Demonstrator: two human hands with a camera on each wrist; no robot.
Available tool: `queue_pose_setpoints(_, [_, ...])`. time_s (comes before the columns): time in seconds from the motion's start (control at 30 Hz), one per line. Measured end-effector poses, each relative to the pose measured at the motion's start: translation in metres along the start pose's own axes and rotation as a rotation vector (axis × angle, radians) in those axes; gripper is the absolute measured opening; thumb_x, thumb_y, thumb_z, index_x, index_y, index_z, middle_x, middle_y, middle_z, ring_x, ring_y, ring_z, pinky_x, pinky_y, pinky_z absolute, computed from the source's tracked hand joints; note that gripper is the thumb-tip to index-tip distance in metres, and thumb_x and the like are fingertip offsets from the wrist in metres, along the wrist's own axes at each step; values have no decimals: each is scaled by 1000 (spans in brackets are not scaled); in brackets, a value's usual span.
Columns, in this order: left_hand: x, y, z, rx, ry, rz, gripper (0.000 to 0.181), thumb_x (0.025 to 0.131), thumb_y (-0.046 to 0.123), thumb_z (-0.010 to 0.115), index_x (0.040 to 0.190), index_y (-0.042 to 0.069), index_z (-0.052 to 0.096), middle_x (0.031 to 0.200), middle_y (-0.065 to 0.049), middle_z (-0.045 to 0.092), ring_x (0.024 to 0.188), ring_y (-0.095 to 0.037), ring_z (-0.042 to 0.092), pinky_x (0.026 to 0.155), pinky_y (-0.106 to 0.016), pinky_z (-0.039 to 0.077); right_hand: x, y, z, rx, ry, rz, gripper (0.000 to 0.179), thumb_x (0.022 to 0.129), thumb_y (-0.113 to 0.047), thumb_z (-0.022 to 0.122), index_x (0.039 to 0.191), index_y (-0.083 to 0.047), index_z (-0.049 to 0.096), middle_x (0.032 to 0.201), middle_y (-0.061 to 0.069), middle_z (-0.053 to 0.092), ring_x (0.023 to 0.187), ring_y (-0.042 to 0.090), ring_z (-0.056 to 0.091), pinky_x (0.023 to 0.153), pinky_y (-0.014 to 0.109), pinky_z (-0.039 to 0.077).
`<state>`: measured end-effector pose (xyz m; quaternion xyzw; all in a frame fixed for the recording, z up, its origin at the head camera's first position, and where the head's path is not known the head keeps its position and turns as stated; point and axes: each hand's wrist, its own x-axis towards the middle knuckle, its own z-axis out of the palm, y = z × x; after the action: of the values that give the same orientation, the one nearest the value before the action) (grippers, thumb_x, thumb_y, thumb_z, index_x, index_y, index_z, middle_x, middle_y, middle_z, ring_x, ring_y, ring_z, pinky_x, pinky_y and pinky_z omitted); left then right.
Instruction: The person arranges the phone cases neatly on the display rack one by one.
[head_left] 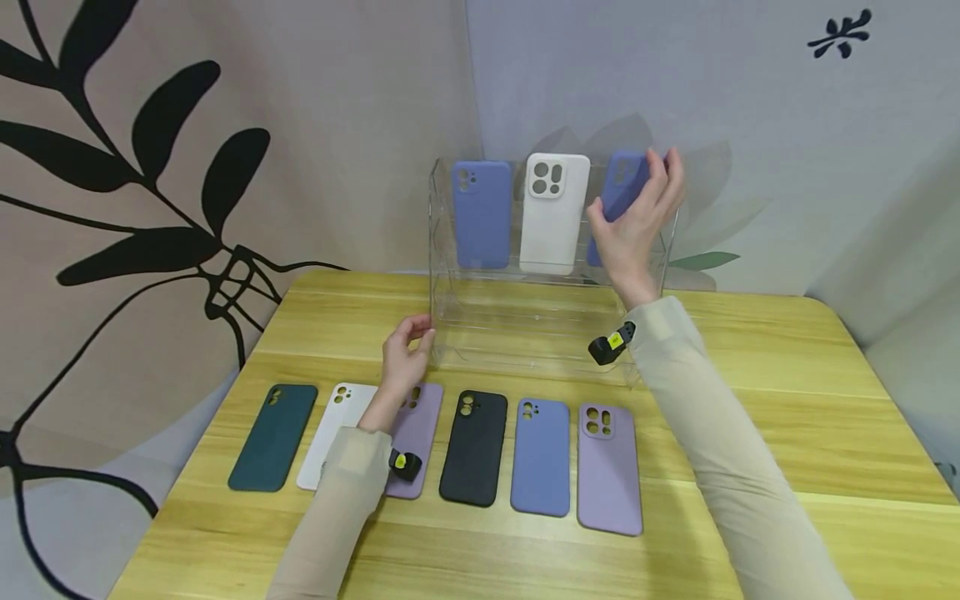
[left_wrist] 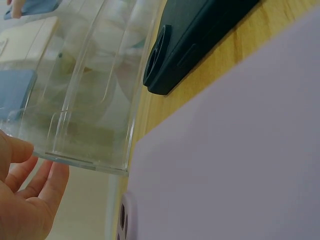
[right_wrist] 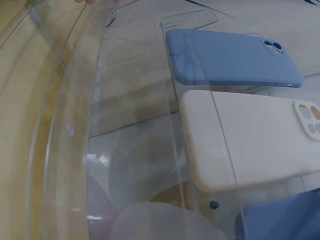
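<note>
A clear acrylic stand [head_left: 495,321] stands at the back of the table. My right hand [head_left: 637,229] grips a blue phone case [head_left: 622,187] at the right end of its top tier, thumb and fingers at opposite edges. The case leans slightly, partly covered by the fingers. Beside it on that tier stand a white phone case [head_left: 557,225] and another blue phone case [head_left: 482,221], both upright. Low at the stand's left side, my left hand [head_left: 405,354] holds its edge; in the left wrist view the thumb [left_wrist: 20,150] lies on one side, fingers on the other.
A row of phone cases lies in front of the stand: dark green [head_left: 273,437], white [head_left: 327,433], purple [head_left: 423,442], black [head_left: 474,450], blue [head_left: 540,458] and purple [head_left: 609,475]. My left forearm crosses over the white and purple ones. A patterned cloth [head_left: 360,125] hangs behind the wooden table [head_left: 787,400].
</note>
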<state>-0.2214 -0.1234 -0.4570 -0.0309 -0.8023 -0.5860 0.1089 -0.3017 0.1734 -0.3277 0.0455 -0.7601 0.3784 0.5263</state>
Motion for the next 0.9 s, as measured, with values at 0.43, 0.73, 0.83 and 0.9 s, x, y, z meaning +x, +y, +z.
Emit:
queue_pose_setpoints(0.43, [-1,2,0,-2,-4,-10,22,92,0,55,112,-7,57,109,-22,60,103,-31,56,88,-42,48,-15,3,2,-47,13,-11,69,72,-8,72,132,1,40,141,20,27,134,19,18,111,33,12])
queue_pose_setpoints(0.73, [-1,1,0,5,-6,1,22,92,-1,55,112,-7,57,109,-22,60,102,-32,56,87,-42,48,-20,6,5,-64,23,-33,70,71,-9,74,132,1,42,141,18,28,135,20,18,112,35,10])
queue_pose_setpoints(0.83, [0,1,0,9,-1,4,22,92,-1,55,112,-8,57,108,-23,60,102,-32,56,87,-42,48,-20,7,5,-55,23,-36,69,71,-8,73,132,0,42,142,17,28,135,20,18,112,35,10])
queue_pose_setpoints(0.9, [0,1,1,8,2,5,22,91,-1,55,112,-8,57,109,-23,60,102,-32,56,87,-42,48,-21,8,5,-50,26,-41,69,72,-8,73,132,0,42,142,17,28,135,20,19,112,35,10])
